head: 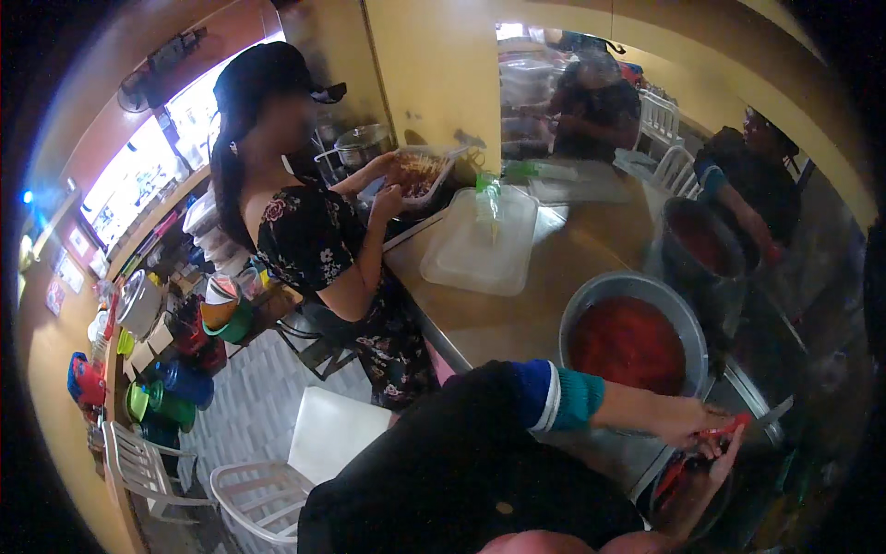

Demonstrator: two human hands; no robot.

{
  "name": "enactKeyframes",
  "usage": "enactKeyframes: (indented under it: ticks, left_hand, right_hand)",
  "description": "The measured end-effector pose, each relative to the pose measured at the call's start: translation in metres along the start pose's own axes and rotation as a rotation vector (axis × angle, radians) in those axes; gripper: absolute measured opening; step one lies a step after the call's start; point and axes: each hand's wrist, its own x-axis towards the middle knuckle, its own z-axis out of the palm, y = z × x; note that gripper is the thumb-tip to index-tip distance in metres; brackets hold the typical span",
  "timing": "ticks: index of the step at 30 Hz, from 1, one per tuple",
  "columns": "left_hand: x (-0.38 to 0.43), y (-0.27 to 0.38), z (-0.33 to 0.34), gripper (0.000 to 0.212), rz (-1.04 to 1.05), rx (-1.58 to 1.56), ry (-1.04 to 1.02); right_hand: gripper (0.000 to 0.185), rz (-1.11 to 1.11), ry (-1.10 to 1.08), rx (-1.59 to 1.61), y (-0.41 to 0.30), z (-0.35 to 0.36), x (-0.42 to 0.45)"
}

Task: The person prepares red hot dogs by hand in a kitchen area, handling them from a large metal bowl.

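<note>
My left hand [692, 424], below a blue, white and teal sleeve, is closed around a red piece [725, 427], possibly a pepper. My right hand [723, 460] meets it from below, a finger raised against the red piece. A knife blade [775, 411] sticks out beyond the fingers; which hand has its handle I cannot tell. Under both hands, a dark container [720, 493] holds red strips, partly hidden by my right forearm. A large grey metal basin [576, 305] with red pieces in liquid stands beside my left forearm.
A co-worker [318, 249] stands at the left, holding a clear tub [443, 181] of shredded food. Translucent lids [477, 256] and a green-topped piping bag or bottle [489, 197] lie on the steel table [457, 315]. A mirror [595, 187] borders it. White chairs [263, 498] stand behind.
</note>
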Motion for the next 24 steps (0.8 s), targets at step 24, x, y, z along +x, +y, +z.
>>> enactKeyframes:
  ticks: [24]
  left_hand:
    - [-0.08, -0.081, -0.075, 0.093, -1.016, 0.714, -0.728]
  right_hand:
    - [0.047, -0.355, 0.432, -0.137, 0.044, -0.139, -0.041]
